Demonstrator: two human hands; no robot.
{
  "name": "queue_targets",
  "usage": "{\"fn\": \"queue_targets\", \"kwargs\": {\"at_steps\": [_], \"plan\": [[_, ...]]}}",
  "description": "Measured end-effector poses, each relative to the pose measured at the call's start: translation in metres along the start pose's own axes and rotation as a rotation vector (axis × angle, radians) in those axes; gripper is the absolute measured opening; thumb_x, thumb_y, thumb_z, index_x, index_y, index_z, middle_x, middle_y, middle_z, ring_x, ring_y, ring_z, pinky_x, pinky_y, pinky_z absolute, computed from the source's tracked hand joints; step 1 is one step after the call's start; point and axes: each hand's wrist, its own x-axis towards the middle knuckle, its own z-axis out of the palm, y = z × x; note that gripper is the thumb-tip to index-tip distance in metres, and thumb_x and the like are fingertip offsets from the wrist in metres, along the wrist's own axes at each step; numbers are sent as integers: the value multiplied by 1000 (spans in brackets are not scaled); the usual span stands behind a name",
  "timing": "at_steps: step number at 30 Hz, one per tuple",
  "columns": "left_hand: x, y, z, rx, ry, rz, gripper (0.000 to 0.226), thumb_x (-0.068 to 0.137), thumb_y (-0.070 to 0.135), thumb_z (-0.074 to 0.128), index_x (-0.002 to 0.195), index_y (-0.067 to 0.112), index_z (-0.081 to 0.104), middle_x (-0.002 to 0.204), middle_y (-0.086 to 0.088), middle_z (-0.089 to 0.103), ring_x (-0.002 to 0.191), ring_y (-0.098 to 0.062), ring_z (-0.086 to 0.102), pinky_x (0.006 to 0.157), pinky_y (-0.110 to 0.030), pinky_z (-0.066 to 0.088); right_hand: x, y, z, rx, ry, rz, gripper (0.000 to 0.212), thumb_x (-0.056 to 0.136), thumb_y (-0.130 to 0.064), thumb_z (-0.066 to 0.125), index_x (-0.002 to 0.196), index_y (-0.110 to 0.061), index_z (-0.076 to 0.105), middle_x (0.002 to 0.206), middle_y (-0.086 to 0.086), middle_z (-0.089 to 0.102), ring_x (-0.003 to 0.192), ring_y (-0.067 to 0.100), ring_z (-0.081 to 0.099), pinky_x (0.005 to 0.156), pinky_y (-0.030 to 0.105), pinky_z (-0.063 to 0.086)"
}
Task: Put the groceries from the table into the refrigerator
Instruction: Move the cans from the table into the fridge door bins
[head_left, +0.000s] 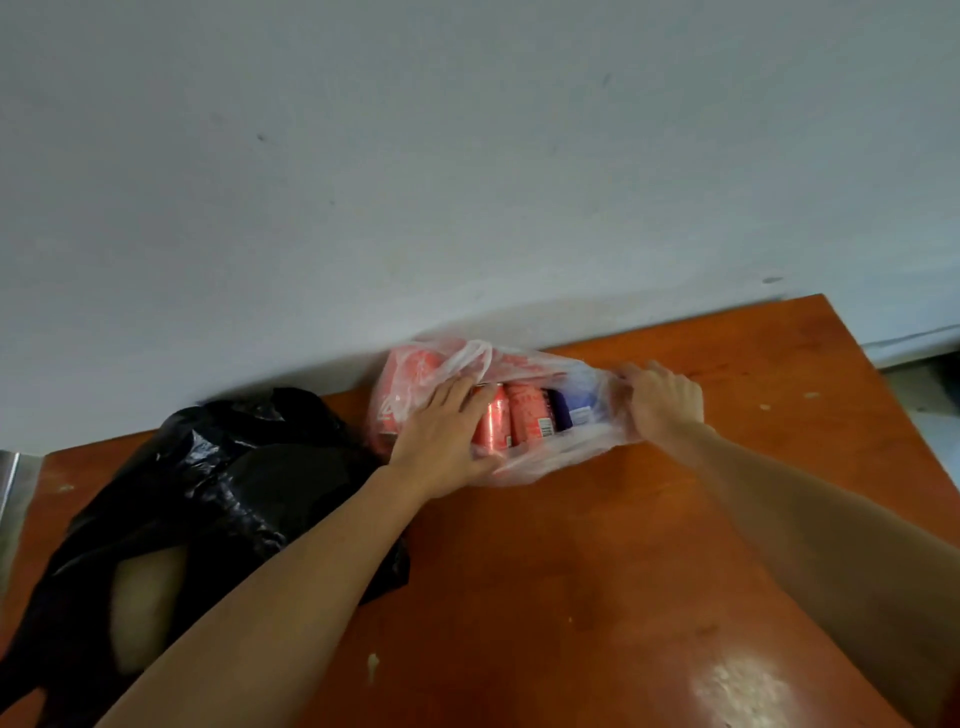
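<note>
A: Two hands at the thin clear bag (540, 457) on the orange worktop (597, 561)?

B: Yes. Left hand (441, 441) flat, fingers spread over red cans (493, 423) inside; right hand (660, 400) fisted on crinkled plastic. Glossy black bag (218, 483) left of it.

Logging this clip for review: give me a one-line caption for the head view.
Left hand reaches for red cans while right hand pulls open the clear plastic bag on the table.
</note>
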Motion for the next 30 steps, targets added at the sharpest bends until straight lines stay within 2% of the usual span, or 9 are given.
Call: {"fn": "queue_targets", "kwargs": {"at_steps": [5, 10, 13, 16, 19, 21, 23, 25, 30], "plan": [[10, 10, 5, -210, 21, -131, 102, 81, 60, 60, 153, 23, -1, 160, 0, 11, 145, -20, 15, 116, -44, 19, 12, -13, 14, 19, -28, 52, 25, 96, -17, 42, 111, -27, 59, 108, 8, 64, 96, 35, 64, 66, 35, 41], [5, 17, 5, -213, 89, -167, 79, 85, 42, 65, 147, 20, 22, 154, -3, 25, 140, -25, 27, 110, -45, 31, 7, -14, 4, 247, -103, 123, 23, 91, -22, 48, 109, -26, 62, 114, 7, 61, 103, 31, 59, 73, 36, 44], [-14, 24, 13, -236, 188, -146, 80, 84, 38, 68, 148, 23, 22, 158, 3, 17, 143, -20, 20, 114, -46, 23, -8, -13, -16, 320, 176, -64, 38, 84, -9, 56, 121, -19, 61, 122, 8, 56, 114, 29, 50, 90, 41, 45], [-29, 25, 17, -312, 233, -136, 69, 87, 35, 65, 145, 22, 29, 154, 1, 27, 141, -18, 25, 116, -48, 24, -24, -34, -38, 386, 453, -418, 25, 87, -16, 51, 105, -10, 68, 107, 8, 64, 101, 25, 58, 82, 35, 49], [-37, 24, 12, -491, 235, -186, 69, 92, 34, 58, 149, 34, 19, 148, 2, 38, 134, -16, 37, 113, -43, 28, -25, -68, -44, 342, 244, -627, 26, 88, -21, 47, 96, -12, 70, 91, 5, 67, 86, 22, 61, 66, 30, 49], [-41, 23, 11, -499, 248, -235, 53, 92, 32, 59, 139, 25, 36, 135, -2, 50, 123, -21, 49, 104, -43, 41, -19, -87, -36, 216, 7, -682, 28, 90, -24, 47, 108, -19, 68, 105, 3, 67, 96, 22, 60, 75, 34, 49], [-47, 23, 13, -456, 265, -262, 37, 91, 31, 61, 121, 15, 46, 123, -4, 56, 114, -24, 54, 94, -42, 47, -7, -95, -30, 106, -77, -659, 33, 94, -31, 47, 122, -24, 61, 119, 5, 62, 107, 26, 57, 87, 39, 45], [-55, 27, 16, -427, 286, -256, 37, 90, 30, 62, 119, 11, 49, 123, -7, 56, 115, -24, 52, 93, -40, 48, 8, -96, -29, 41, -105, -572, 41, 95, -42, 46, 132, -26, 53, 126, 8, 58, 113, 30, 54, 92, 43, 42], [-72, 35, 23, -417, 288, -235, 52, 85, 33, 69, 126, 10, 50, 126, -5, 55, 119, -21, 50, 95, -36, 47, 18, -104, -24, -30, -319, -480, 74, 74, -83, 38, 123, -32, 57, 124, 1, 64, 112, 26, 59, 102, 49, 38]]}}
